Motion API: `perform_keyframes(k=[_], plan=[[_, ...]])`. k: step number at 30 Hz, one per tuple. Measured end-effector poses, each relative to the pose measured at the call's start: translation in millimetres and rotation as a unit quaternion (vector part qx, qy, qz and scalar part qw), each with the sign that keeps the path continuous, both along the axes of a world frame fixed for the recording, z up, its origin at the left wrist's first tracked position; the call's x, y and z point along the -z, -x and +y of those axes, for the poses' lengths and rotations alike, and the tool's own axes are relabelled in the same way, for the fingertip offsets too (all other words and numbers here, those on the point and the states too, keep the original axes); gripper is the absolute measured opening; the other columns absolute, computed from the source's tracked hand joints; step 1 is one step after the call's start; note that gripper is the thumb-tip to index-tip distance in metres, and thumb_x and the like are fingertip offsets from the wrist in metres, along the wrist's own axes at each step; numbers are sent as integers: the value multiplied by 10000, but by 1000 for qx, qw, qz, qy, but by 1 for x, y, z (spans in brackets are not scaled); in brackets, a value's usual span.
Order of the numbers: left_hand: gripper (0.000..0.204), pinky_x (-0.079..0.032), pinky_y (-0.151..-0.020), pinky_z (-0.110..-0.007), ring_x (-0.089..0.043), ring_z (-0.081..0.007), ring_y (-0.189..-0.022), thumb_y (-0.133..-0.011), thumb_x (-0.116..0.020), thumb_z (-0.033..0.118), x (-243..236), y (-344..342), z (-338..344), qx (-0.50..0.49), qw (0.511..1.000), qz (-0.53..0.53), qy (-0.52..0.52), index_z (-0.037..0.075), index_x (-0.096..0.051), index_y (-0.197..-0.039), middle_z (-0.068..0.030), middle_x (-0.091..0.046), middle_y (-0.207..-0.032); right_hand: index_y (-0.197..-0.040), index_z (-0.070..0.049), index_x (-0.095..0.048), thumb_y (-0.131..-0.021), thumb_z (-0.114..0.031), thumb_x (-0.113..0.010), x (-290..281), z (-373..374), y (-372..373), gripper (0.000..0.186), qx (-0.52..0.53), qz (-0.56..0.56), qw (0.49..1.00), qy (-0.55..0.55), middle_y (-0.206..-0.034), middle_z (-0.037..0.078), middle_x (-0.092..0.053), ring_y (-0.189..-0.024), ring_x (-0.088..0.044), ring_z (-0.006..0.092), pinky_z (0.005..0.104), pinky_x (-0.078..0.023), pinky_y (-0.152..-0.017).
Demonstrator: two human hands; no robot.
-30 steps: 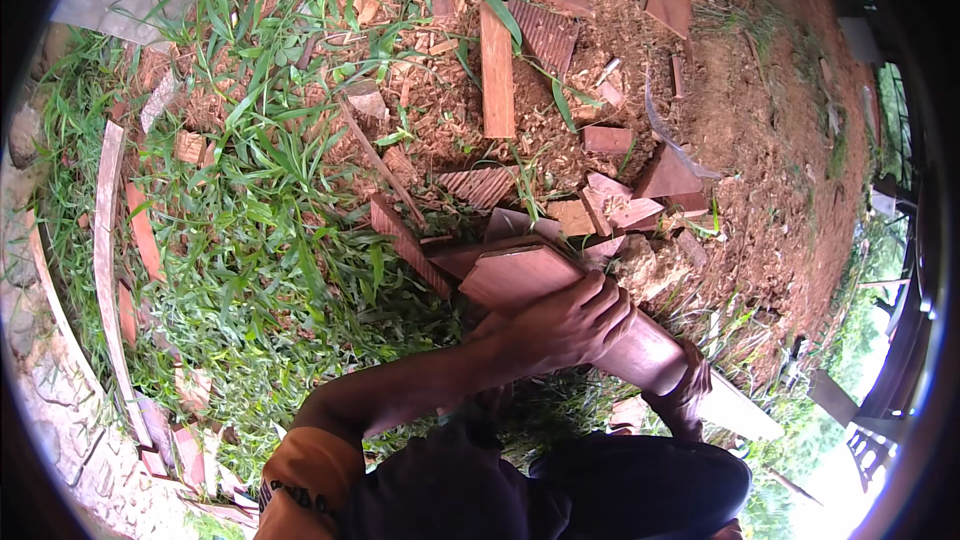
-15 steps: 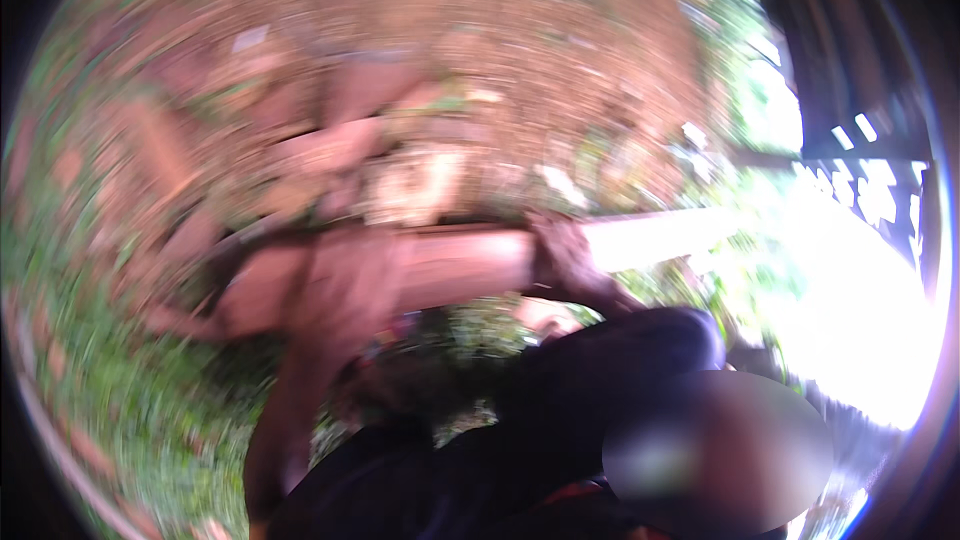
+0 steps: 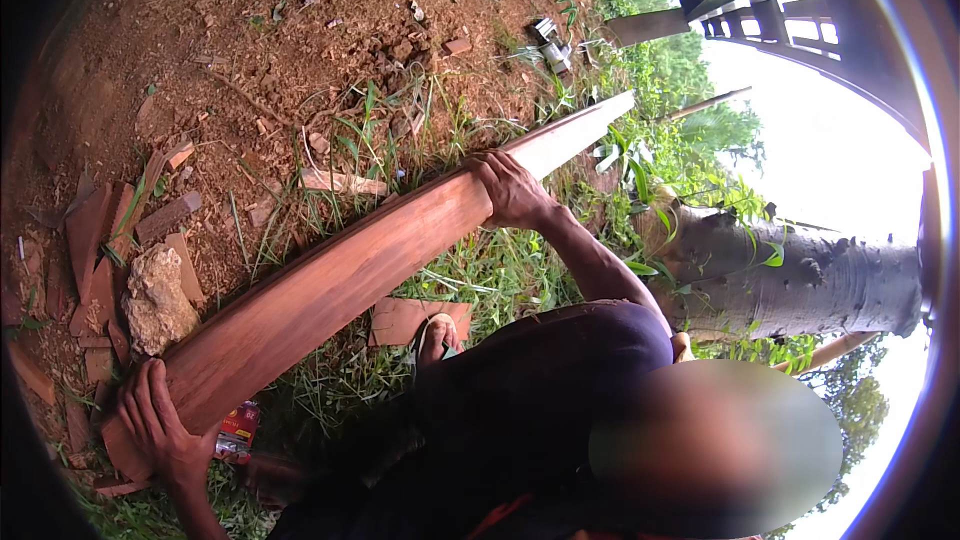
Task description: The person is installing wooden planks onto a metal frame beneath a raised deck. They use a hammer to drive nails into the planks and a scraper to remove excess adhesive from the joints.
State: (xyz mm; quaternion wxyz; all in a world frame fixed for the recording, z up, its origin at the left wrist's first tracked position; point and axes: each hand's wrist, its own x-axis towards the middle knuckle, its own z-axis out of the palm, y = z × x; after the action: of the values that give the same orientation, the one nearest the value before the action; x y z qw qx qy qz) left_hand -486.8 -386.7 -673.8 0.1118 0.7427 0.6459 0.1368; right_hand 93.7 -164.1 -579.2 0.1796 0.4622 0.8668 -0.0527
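A long reddish-brown wooden plank runs diagonally from the lower left to the upper right, its far part pale in bright light. My left hand grips its near end at the lower left, fingers laid over the wood. Farther along, my right hand is closed around the plank, with the fingertips over its far edge. A rough tan stone lies close beside the plank near my left hand. Below the plank, a red packet rests near my left wrist.
Broken wood offcuts lie on the brown ground at the left. A flat brown piece lies in grass beside a foot. A grey-white tool sits farther off. A thick trunk and slatted roofing stand at the right.
The earlier view is blurred, with the plank nearly level across it. Now it slants, its left end lower and its right end higher. Both hands still hold it, my left hand closer to its end.
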Motion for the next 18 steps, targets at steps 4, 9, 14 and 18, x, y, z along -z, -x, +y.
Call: perform_keyframes(k=[4, 9, 14, 18], plan=[[1185, -332, -1190, -603, -465, -415, -1388, -556, -962, 351, -1, 4, -8, -12, 999, 31, 36, 40, -403, -1554, -156, -498, -1512, -1408, -48, -474, -560, -320, -949, -3, 4, 1, 1009, -17, 2, 1000, -6, -1390, 186, -566, -1327, -542, 380, 485, -430, -1167], [1196, -320, -1200, -610, -456, -410, -1402, -534, -966, 368, 0, 2, -3, -9, 999, 31, 39, 36, -414, -1542, -157, -496, -1511, -1400, -55, -484, -565, -350, -963, -3, 2, -4, 1006, -33, 22, 999, -10, -1391, 157, -577, -1346, -538, 371, 481, -423, -1179], [1200, -345, -1186, -618, -467, -403, -1391, -502, -981, 392, -1, 2, -3, -10, 999, 44, 18, 28, -441, -1511, -160, -505, -1485, -1391, -47, -482, -552, -338, -973, -1, 8, -5, 1015, -48, 19, 999, -14, -1385, 158, -577, -1339, -543, 366, 481, -418, -1186], [1165, -360, -1165, -615, -495, -406, -1361, -539, -975, 402, -6, 0, 2, 5, 999, 33, 10, 19, -445, -1503, -164, -521, -1467, -1385, -31, -481, -558, -318, -969, 7, 7, -7, 1002, -43, 20, 999, -9, -1380, 175, -572, -1336, -541, 373, 480, -414, -1187]])
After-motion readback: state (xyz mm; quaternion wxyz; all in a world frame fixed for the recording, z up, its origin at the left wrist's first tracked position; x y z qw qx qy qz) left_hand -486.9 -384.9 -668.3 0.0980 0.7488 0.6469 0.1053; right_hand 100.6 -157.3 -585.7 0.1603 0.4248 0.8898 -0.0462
